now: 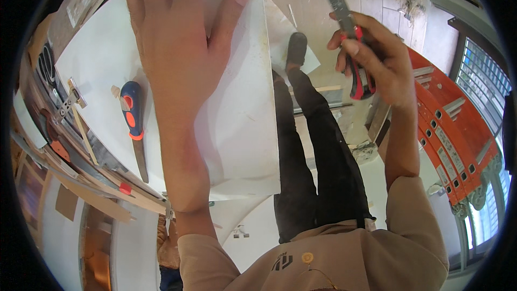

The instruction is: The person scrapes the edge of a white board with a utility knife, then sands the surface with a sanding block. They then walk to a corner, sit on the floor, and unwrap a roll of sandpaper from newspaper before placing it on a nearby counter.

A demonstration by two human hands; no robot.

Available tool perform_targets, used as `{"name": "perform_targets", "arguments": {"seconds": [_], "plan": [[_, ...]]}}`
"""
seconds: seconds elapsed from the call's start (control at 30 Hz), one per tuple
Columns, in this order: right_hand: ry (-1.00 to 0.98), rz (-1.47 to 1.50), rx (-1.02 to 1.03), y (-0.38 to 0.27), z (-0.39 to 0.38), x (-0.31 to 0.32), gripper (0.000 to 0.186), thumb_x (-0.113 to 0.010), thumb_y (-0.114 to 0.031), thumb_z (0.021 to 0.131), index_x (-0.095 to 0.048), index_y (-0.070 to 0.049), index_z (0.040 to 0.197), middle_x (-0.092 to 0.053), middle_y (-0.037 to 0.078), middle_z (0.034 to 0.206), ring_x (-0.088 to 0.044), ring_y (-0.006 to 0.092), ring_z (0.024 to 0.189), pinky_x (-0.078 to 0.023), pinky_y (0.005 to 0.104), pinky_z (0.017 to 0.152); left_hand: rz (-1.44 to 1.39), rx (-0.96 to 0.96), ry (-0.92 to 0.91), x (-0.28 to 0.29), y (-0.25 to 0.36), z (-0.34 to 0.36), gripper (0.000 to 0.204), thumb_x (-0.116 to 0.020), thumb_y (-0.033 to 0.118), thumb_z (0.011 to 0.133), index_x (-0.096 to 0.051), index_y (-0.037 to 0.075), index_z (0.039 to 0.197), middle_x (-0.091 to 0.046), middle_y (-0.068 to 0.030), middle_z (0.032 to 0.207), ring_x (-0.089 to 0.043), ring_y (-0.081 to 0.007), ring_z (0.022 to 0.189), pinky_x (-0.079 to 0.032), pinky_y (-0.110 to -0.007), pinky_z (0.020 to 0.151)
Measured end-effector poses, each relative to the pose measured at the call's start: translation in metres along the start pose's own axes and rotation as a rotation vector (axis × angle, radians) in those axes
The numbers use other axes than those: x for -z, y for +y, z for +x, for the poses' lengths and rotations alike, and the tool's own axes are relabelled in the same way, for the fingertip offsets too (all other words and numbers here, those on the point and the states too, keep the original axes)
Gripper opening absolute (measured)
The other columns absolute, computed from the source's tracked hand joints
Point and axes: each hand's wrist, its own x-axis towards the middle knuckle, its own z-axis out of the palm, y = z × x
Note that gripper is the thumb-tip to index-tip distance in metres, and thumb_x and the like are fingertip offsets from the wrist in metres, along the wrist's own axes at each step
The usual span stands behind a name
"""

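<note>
My left hand (180, 37) lies on a white panel (237, 129), its fingers stretched toward the top of the picture and the thumb apart; the fingertips run out of view. My right hand (379, 56) is raised to the right of the panel's straight edge, wrapped round a utility knife (355, 70) with a black and red body. The knife's wide blade points up and to the left, touching nothing. On the white surface left of my left forearm lies a file (139, 153) with a blue and orange handle.
A metal hinge (75, 96) sits at the white surface's left edge, beside wood strips and a pair of black-handled scissors (46, 67). To the right leans an orange ladder (458, 145). My black-trousered legs (328, 167) stand beside the panel. Debris (412, 0) lies on the floor at upper right.
</note>
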Motion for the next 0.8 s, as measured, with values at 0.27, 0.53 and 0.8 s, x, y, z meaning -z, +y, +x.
{"name": "perform_targets", "arguments": {"seconds": [0.27,0.53,0.8], "plan": [[0.156,0.089,-0.123,0.019,-0.023,-0.053,0.042,-0.065,-0.019,0.104,-0.057,-0.001,0.142,-0.073,0.005,0.093,-0.059,0.0082,0.071,-0.049,0.0239,0.065,0.175,-0.069,-0.165,0.010,0.009,0.004,0.075,-0.085,0.041,0.075,-0.062,0.010,0.139,-0.052,-0.0194,0.147,-0.042,-0.0441,0.139,-0.032,-0.053,0.117],[0.136,0.220,-0.026,0.033,-0.036,-0.075,0.052,-0.060,-0.017,0.107,-0.046,-0.004,0.155,-0.066,0.010,0.114,-0.058,0.0100,0.084,-0.049,0.0244,0.073,0.129,-0.166,-0.068,0.005,0.014,0.006,0.083,-0.084,0.047,0.075,-0.058,0.006,0.142,-0.051,-0.0185,0.150,-0.041,-0.0440,0.142,-0.033,-0.053,0.117],[0.173,0.570,-0.266,0.071,-0.046,-0.084,0.058,-0.077,-0.016,0.095,-0.052,-0.002,0.145,-0.069,0.006,0.113,-0.064,0.0104,0.086,-0.052,0.0253,0.075,0.173,-0.086,-0.168,0.009,0.002,0.005,0.075,-0.077,0.044,0.082,-0.057,0.002,0.142,-0.054,-0.0211,0.149,-0.043,-0.0435,0.141,-0.032,-0.052,0.119]]}}
